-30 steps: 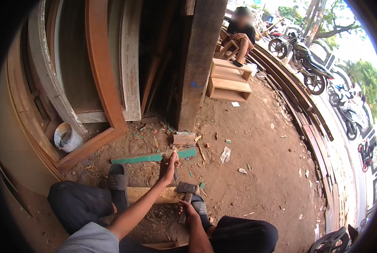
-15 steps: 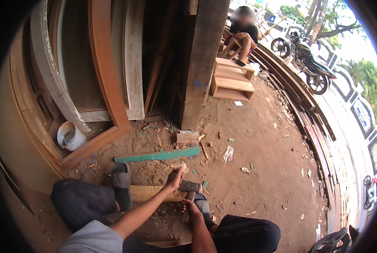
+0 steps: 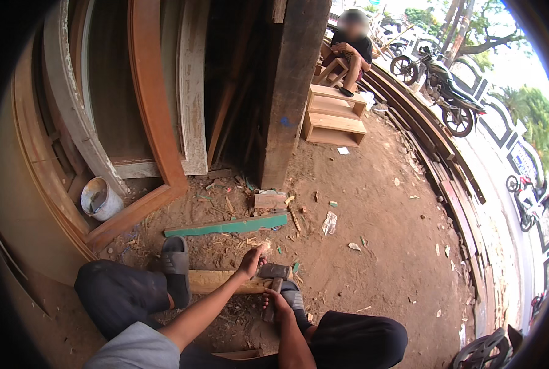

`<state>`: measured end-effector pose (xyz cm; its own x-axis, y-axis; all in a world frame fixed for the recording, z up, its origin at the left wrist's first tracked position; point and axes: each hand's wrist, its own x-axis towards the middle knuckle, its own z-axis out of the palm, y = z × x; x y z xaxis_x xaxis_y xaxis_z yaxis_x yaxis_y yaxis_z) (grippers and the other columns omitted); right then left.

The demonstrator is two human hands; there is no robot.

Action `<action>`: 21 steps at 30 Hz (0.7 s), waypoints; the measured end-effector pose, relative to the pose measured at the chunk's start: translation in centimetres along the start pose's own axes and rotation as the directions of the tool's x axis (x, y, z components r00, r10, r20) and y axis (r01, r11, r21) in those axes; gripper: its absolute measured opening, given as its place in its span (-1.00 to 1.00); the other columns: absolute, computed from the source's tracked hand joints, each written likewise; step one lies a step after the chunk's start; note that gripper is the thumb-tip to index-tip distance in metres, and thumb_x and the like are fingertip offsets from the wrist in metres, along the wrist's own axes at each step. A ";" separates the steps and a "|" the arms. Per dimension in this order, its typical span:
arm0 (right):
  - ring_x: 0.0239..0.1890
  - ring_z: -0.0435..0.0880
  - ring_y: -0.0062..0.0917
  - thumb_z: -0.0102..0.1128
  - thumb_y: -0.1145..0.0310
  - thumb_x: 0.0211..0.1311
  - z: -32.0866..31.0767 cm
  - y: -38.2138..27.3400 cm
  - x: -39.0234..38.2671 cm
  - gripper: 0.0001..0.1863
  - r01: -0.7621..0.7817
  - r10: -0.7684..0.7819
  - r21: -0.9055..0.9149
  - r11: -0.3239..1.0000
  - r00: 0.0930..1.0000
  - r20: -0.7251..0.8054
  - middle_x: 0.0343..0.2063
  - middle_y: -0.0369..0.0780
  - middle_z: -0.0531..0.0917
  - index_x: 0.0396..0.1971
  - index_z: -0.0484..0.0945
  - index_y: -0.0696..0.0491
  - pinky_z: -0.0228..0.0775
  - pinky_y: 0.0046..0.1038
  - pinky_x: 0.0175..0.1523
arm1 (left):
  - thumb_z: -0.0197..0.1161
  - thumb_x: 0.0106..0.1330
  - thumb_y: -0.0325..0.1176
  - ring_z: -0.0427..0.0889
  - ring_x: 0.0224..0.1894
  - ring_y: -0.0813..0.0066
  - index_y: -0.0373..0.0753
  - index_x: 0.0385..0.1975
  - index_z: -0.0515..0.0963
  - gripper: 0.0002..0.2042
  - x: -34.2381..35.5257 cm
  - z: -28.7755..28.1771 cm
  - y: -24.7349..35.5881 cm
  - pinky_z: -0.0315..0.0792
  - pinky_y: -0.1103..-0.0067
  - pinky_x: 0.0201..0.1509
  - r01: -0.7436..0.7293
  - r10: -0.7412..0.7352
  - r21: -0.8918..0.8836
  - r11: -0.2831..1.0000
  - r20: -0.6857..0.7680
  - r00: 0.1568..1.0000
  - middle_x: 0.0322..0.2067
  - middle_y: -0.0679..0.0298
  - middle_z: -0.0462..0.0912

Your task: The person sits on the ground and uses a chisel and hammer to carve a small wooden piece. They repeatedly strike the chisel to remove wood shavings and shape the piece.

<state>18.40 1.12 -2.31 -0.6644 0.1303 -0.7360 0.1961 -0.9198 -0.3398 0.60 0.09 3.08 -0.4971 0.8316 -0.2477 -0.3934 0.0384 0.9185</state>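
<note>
My right hand (image 3: 279,305) is wrapped round the handle of a hammer (image 3: 274,272), whose heavy dark head lies just beyond the fingers, over the end of a pale wooden board (image 3: 216,281). Close to the hammer head, my left hand (image 3: 250,262) is closed with its fingertips pointing away from me. What it pinches, if anything, cannot be made out against pale scraps on the ground. The board lies crosswise between my sandalled feet, its right end partly hidden by the hammer and hands. Farther off rests a green-painted wood strip (image 3: 225,226).
Door frames (image 3: 154,111) lean at the left beside a white bucket (image 3: 101,200). A thick wooden post (image 3: 290,104) stands ahead. Beyond it, a person (image 3: 351,49) sits behind a light wooden shelf unit (image 3: 336,117). Stacked planks (image 3: 446,166) border the dirt at the right.
My left hand has shifted slightly, while my right hand keeps its hold on the hammer. The view has turned a little. On the road, a red-and-white motorcycle appears farther up.
</note>
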 end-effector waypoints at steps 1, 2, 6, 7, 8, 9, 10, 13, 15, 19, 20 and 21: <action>-0.69 0.27 -0.66 -0.02 0.19 0.14 0.0 0.0 -0.1 -0.75 0.012 -0.012 -0.015 1.000 1.000 -0.018 -0.74 -0.42 0.29 -0.66 0.29 -0.06 0.22 -0.62 -0.49 | -0.08 0.24 -0.02 0.46 -0.53 0.59 -0.30 -0.40 0.36 -0.62 0.0 0.1 0.2 0.31 0.67 -0.46 -0.002 0.002 -0.024 1.000 0.005 1.000 -0.57 0.28 0.45; -0.69 0.27 -0.66 -0.02 0.18 0.14 -0.1 0.0 -0.2 -0.75 0.023 -0.024 -0.030 0.999 0.999 -0.035 -0.74 -0.42 0.29 -0.66 0.30 -0.05 0.22 -0.62 -0.49 | -0.08 0.23 -0.02 0.46 -0.54 0.59 -0.30 -0.40 0.36 -0.62 0.0 0.1 0.4 0.32 0.68 -0.47 0.006 -0.007 -0.047 0.999 -0.012 1.000 -0.57 0.28 0.45; -0.69 0.30 -0.66 0.01 0.17 0.13 0.1 -0.4 -0.8 -0.76 0.026 -0.026 -0.041 0.999 1.000 0.003 -0.74 -0.43 0.32 -0.63 0.32 -0.04 0.24 -0.62 -0.49 | -0.07 0.22 -0.02 0.45 -0.57 0.59 -0.31 -0.26 0.31 -0.60 0.3 -0.6 1.5 0.34 0.68 -0.51 0.019 -0.022 -0.090 0.996 -0.029 0.999 -0.57 0.26 0.44; -0.69 0.31 -0.66 0.02 0.17 0.12 0.2 -0.4 -0.9 -0.76 0.025 -0.026 -0.040 0.999 1.000 -0.016 -0.74 -0.43 0.33 -0.62 0.33 -0.03 0.24 -0.62 -0.49 | -0.07 0.22 -0.01 0.45 -0.56 0.58 -0.32 -0.18 0.26 -0.57 0.1 -0.8 1.8 0.35 0.67 -0.50 0.038 -0.044 -0.099 0.994 -0.056 0.998 -0.55 0.25 0.44; -0.69 0.32 -0.66 0.03 0.17 0.12 0.3 -0.5 -1.1 -0.76 0.025 -0.027 -0.036 0.999 0.999 -0.039 -0.74 -0.43 0.33 -0.61 0.34 -0.03 0.24 -0.62 -0.50 | -0.08 0.23 -0.01 0.45 -0.55 0.57 -0.33 -0.10 0.21 -0.53 -0.1 -0.7 2.0 0.36 0.66 -0.49 0.060 -0.069 -0.108 0.992 -0.077 0.995 -0.53 0.24 0.43; -0.70 0.33 -0.66 0.06 0.16 0.10 0.3 -0.7 -1.3 -0.76 0.008 -0.008 -0.004 1.000 0.999 -0.031 -0.73 -0.43 0.35 -0.60 0.35 -0.03 0.25 -0.63 -0.51 | -0.08 0.23 -0.01 0.45 -0.55 0.56 -0.32 -0.04 0.16 -0.50 -0.2 -0.5 2.2 0.36 0.65 -0.49 0.065 -0.075 -0.134 0.989 -0.066 0.995 -0.51 0.23 0.43; -0.70 0.33 -0.66 0.06 0.16 0.10 0.5 -0.8 -1.3 -0.76 0.007 -0.008 -0.012 1.000 0.999 -0.049 -0.73 -0.43 0.35 -0.60 0.35 -0.03 0.25 -0.63 -0.51 | -0.09 0.23 0.00 0.45 -0.54 0.54 -0.31 0.01 0.11 -0.48 -0.3 -1.0 2.1 0.36 0.65 -0.49 0.064 -0.076 -0.160 0.985 -0.069 0.995 -0.50 0.23 0.42; -0.70 0.34 -0.66 0.06 0.14 0.10 1.1 -0.7 -1.4 -0.76 0.022 -0.024 -0.034 0.999 0.997 -0.070 -0.74 -0.43 0.35 -0.61 0.35 -0.05 0.24 -0.64 -0.52 | -0.09 0.23 0.01 0.44 -0.56 0.54 -0.30 0.00 0.12 -0.48 -0.2 -1.4 1.9 0.37 0.64 -0.49 0.054 -0.073 -0.200 0.978 -0.089 0.993 -0.53 0.24 0.42; -0.71 0.33 -0.67 0.05 0.14 0.10 1.0 -0.7 -1.5 -0.75 0.011 -0.013 -0.033 0.999 0.999 -0.050 -0.74 -0.44 0.34 -0.62 0.35 -0.05 0.24 -0.64 -0.52 | -0.11 0.24 0.02 0.43 -0.56 0.54 -0.31 0.00 0.12 -0.48 -0.2 -1.5 1.8 0.37 0.63 -0.48 0.056 -0.073 -0.178 0.982 -0.089 0.993 -0.54 0.24 0.42; -0.71 0.32 -0.67 0.03 0.14 0.11 0.6 -0.8 -1.4 -0.74 0.007 -0.007 -0.014 1.000 1.000 0.005 -0.74 -0.44 0.34 -0.64 0.34 -0.06 0.24 -0.64 -0.52 | -0.14 0.25 0.03 0.43 -0.56 0.54 -0.32 0.00 0.11 -0.47 -0.4 -1.4 1.7 0.36 0.61 -0.45 0.075 -0.085 -0.109 0.991 -0.080 0.993 -0.55 0.25 0.41; -0.71 0.31 -0.67 0.03 0.14 0.12 0.7 -0.7 -1.4 -0.74 0.008 -0.008 -0.013 1.000 1.000 -0.006 -0.74 -0.44 0.34 -0.64 0.34 -0.06 0.24 -0.63 -0.52 | -0.15 0.25 0.04 0.42 -0.55 0.54 -0.32 0.01 0.11 -0.46 -0.3 -1.7 1.6 0.36 0.61 -0.44 0.082 -0.090 -0.101 0.991 -0.076 0.993 -0.56 0.26 0.40; -0.71 0.31 -0.67 0.02 0.14 0.12 0.8 -0.7 -1.3 -0.74 0.010 -0.010 -0.012 1.000 1.000 -0.018 -0.74 -0.44 0.33 -0.64 0.34 -0.06 0.23 -0.63 -0.52 | -0.15 0.25 0.04 0.42 -0.55 0.54 -0.33 0.01 0.11 -0.46 -0.2 -1.9 1.5 0.35 0.60 -0.43 0.080 -0.086 -0.105 0.991 -0.054 0.995 -0.57 0.26 0.39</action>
<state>18.53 1.32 -0.59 -0.6531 0.1460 -0.7431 0.1980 -0.9142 -0.3536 -1.41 -1.06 3.89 -0.5024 0.7943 -0.3417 -0.5105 0.0464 0.8586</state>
